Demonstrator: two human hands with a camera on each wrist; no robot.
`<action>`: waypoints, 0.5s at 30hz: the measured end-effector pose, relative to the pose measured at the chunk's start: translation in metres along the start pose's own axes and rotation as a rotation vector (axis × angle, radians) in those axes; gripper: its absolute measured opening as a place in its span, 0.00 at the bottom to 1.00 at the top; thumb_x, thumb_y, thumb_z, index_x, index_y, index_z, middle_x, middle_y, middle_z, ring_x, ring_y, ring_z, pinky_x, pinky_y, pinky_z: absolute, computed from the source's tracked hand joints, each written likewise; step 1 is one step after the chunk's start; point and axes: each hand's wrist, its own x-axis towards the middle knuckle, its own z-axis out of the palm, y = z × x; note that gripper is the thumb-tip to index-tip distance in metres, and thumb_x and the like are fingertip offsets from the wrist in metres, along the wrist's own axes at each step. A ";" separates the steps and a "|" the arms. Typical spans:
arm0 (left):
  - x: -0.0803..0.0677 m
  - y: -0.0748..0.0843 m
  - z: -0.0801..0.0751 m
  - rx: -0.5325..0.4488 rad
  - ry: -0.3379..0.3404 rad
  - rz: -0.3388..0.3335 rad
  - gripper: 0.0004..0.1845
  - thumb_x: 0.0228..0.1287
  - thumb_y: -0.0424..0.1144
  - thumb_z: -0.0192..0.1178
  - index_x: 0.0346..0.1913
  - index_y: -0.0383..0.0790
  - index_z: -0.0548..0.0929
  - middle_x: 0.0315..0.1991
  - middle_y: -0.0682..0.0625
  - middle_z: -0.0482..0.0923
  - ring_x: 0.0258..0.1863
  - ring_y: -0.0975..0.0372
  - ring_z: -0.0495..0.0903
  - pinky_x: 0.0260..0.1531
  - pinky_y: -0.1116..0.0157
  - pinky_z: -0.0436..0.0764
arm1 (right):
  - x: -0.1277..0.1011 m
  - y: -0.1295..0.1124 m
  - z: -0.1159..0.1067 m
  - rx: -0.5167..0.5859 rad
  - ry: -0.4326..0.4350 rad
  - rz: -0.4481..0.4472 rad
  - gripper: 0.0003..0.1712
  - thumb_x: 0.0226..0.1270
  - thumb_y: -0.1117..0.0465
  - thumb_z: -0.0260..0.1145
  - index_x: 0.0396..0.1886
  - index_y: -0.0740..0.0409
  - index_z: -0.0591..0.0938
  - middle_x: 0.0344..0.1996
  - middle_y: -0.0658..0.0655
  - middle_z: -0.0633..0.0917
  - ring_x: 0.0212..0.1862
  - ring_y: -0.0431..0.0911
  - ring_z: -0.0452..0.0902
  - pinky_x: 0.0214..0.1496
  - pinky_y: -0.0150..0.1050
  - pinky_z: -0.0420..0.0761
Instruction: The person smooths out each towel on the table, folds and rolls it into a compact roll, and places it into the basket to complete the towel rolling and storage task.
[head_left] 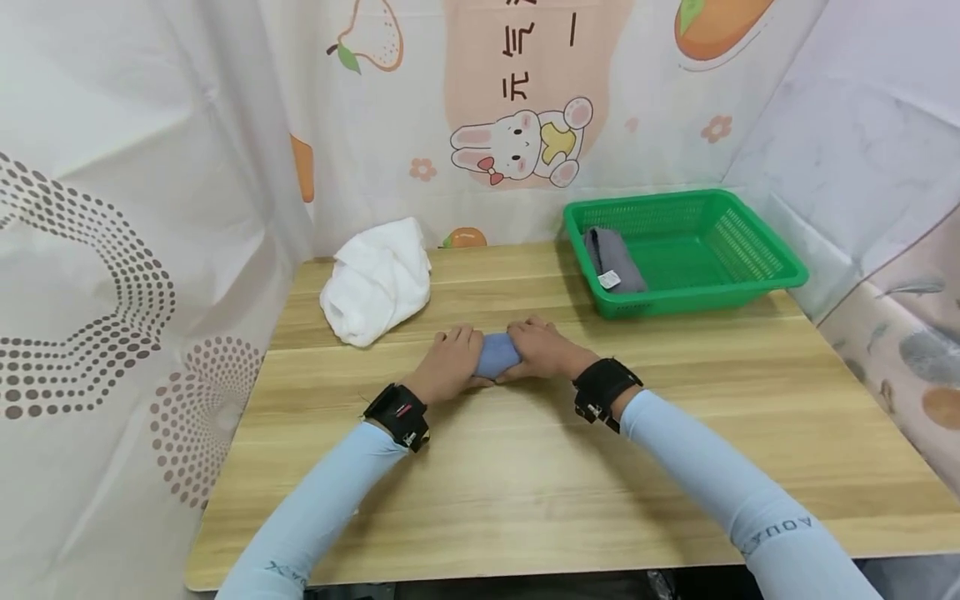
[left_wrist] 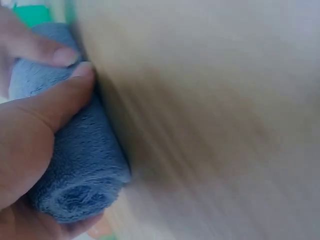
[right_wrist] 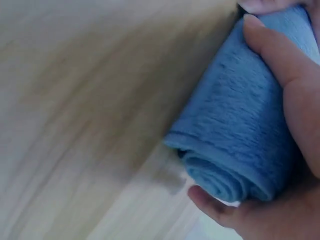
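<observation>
A blue towel [head_left: 497, 357], rolled into a short cylinder, lies on the wooden table between both hands. My left hand [head_left: 448, 364] grips its left end, and my right hand [head_left: 542, 350] grips the right end. In the left wrist view the thumb presses along the near side of the rolled towel [left_wrist: 90, 145], whose spiral end shows below. The right wrist view shows the other spiral end of the towel [right_wrist: 235, 115], with the thumb on its side and fingers curled behind it. The two thumb tips nearly meet at the roll's middle.
A white cloth [head_left: 378, 283] lies bunched at the back left of the table [head_left: 525, 500]. At the back right stands a green basket [head_left: 697, 304] with a rolled grey towel [head_left: 615, 258] inside, against its left wall. Printed curtains [head_left: 360, 167] hang behind the table.
</observation>
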 end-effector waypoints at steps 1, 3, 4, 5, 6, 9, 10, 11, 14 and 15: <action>0.000 -0.003 -0.002 -0.037 -0.036 -0.009 0.42 0.60 0.65 0.70 0.58 0.28 0.74 0.50 0.37 0.76 0.52 0.45 0.78 0.44 0.45 0.81 | 0.000 -0.005 0.002 -0.063 0.031 -0.002 0.49 0.56 0.32 0.77 0.61 0.67 0.76 0.52 0.64 0.83 0.57 0.62 0.75 0.55 0.63 0.75; -0.002 -0.008 -0.006 -0.117 -0.108 -0.033 0.40 0.62 0.62 0.70 0.58 0.29 0.73 0.52 0.36 0.75 0.53 0.45 0.78 0.44 0.45 0.81 | -0.001 -0.016 0.006 -0.209 0.111 -0.026 0.47 0.56 0.33 0.77 0.59 0.65 0.76 0.49 0.64 0.84 0.54 0.61 0.78 0.53 0.61 0.77; -0.003 -0.010 -0.009 -0.154 -0.148 -0.050 0.40 0.63 0.61 0.70 0.59 0.29 0.72 0.54 0.36 0.75 0.54 0.45 0.77 0.45 0.44 0.81 | -0.002 -0.022 0.009 -0.281 0.158 -0.045 0.46 0.56 0.35 0.78 0.59 0.65 0.76 0.48 0.65 0.84 0.52 0.61 0.80 0.53 0.60 0.78; -0.004 -0.012 -0.011 -0.192 -0.175 -0.066 0.39 0.63 0.60 0.70 0.59 0.29 0.72 0.55 0.36 0.75 0.54 0.45 0.77 0.45 0.44 0.81 | -0.003 -0.026 0.011 -0.331 0.199 -0.063 0.45 0.58 0.37 0.78 0.60 0.65 0.75 0.48 0.65 0.83 0.51 0.61 0.80 0.53 0.59 0.79; -0.003 -0.013 -0.012 -0.212 -0.197 -0.077 0.39 0.64 0.60 0.70 0.59 0.29 0.72 0.56 0.36 0.74 0.55 0.45 0.76 0.46 0.44 0.80 | -0.004 -0.029 0.013 -0.361 0.233 -0.079 0.43 0.59 0.40 0.78 0.61 0.66 0.74 0.47 0.66 0.83 0.50 0.62 0.80 0.53 0.58 0.79; 0.001 -0.015 -0.013 -0.260 -0.228 -0.088 0.41 0.63 0.61 0.70 0.60 0.29 0.71 0.56 0.35 0.74 0.55 0.45 0.76 0.48 0.44 0.80 | -0.005 -0.028 0.020 -0.371 0.258 -0.101 0.35 0.64 0.53 0.76 0.62 0.66 0.71 0.48 0.66 0.80 0.50 0.62 0.79 0.54 0.57 0.79; 0.003 -0.015 -0.012 -0.263 -0.227 -0.084 0.42 0.62 0.63 0.70 0.60 0.28 0.70 0.55 0.35 0.74 0.55 0.45 0.76 0.49 0.45 0.80 | -0.005 -0.025 0.021 -0.358 0.249 -0.094 0.35 0.64 0.56 0.76 0.63 0.65 0.70 0.49 0.66 0.80 0.51 0.62 0.78 0.55 0.57 0.78; 0.005 -0.015 -0.012 -0.269 -0.218 -0.083 0.44 0.60 0.65 0.71 0.59 0.28 0.71 0.55 0.35 0.75 0.55 0.45 0.77 0.50 0.45 0.80 | -0.005 -0.021 0.021 -0.343 0.243 -0.088 0.35 0.63 0.58 0.76 0.63 0.64 0.70 0.49 0.65 0.79 0.52 0.62 0.77 0.55 0.58 0.77; 0.012 -0.014 -0.008 -0.279 -0.207 -0.094 0.50 0.53 0.70 0.72 0.59 0.29 0.70 0.54 0.35 0.76 0.54 0.45 0.77 0.51 0.48 0.81 | -0.002 -0.010 0.020 -0.301 0.211 -0.078 0.37 0.59 0.64 0.77 0.64 0.61 0.69 0.49 0.65 0.78 0.53 0.62 0.76 0.55 0.59 0.76; 0.014 -0.014 -0.007 -0.285 -0.205 -0.103 0.51 0.51 0.71 0.72 0.60 0.29 0.70 0.54 0.36 0.76 0.54 0.45 0.77 0.51 0.49 0.81 | -0.001 -0.007 0.019 -0.284 0.204 -0.080 0.37 0.58 0.65 0.77 0.64 0.60 0.69 0.49 0.64 0.78 0.53 0.62 0.76 0.55 0.59 0.76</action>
